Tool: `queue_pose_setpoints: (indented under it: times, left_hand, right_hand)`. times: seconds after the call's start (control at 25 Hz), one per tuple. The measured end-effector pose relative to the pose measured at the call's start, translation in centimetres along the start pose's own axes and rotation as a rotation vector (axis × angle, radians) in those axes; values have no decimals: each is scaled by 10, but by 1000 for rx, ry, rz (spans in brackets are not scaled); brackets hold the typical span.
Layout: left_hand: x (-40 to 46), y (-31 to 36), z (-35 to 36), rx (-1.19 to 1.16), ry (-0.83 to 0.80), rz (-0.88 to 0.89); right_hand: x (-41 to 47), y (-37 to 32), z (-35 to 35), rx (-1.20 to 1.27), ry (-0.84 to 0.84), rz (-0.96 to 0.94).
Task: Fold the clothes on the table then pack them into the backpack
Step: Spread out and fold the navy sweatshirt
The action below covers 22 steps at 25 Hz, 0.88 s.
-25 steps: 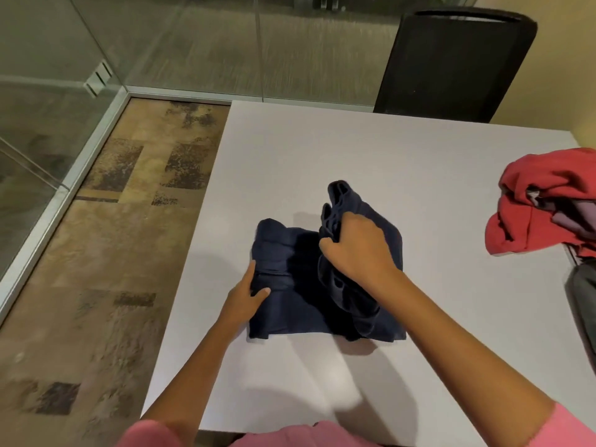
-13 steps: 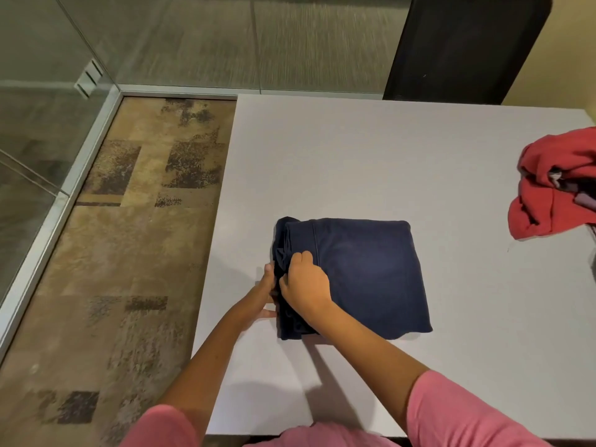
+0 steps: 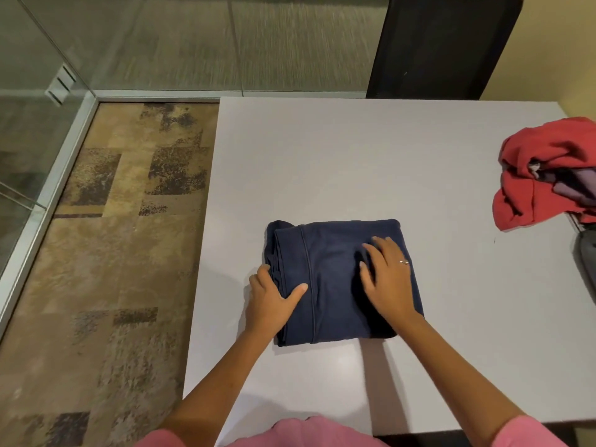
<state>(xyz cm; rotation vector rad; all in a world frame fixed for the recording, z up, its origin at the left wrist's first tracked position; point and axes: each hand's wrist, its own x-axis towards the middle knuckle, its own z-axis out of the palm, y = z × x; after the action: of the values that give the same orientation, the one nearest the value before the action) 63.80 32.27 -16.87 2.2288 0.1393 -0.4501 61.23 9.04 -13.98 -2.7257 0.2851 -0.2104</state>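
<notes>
The grey table point(image 3: 354, 162) fills most of the view, with a black chair point(image 3: 442, 46) at its far edge, well beyond both hands' fingertips. A folded navy garment point(image 3: 335, 253) lies flat on the table as a near-square pad, directly under the person's fingers. A crumpled red garment point(image 3: 535, 179), with some purple cloth showing inside it, sits at the table's right edge, well apart from the right fingertips.

The right hand point(image 3: 388, 279) rests palm-down on the right half of the navy fold, fingers straight and spread wide, a ring on one of them. The left hand point(image 3: 269, 301) holds the fold's left edge: its thumb lies on top of the cloth, and its fingers curl round the stacked layers at the side.
</notes>
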Motion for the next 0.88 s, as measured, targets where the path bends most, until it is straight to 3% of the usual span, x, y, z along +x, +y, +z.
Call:
queue_pose_setpoints:
  times: [0.16,0.28,0.36,0.52,0.76,0.88]
  left_hand:
    - [20,16,1,100,116,-14]
    - [41,26,1,-66,137,-158]
    - [55,28,1,-189,128,-236]
    - [61,27,0,-337,194,-87]
    - [81,16,-27,-326,336,-165]
    - [87,16,-51,-298,323,-172]
  right_hand:
    - [3,31,1,-143,-372,225]
    - [4,32,7,-229,-500,222]
    - [7,29,10,-251,-529,226]
    - [11,28,9,-262,-549,231]
    - [11,25,11,-286,-504,209]
    - [11,26,13,-302,-495,199]
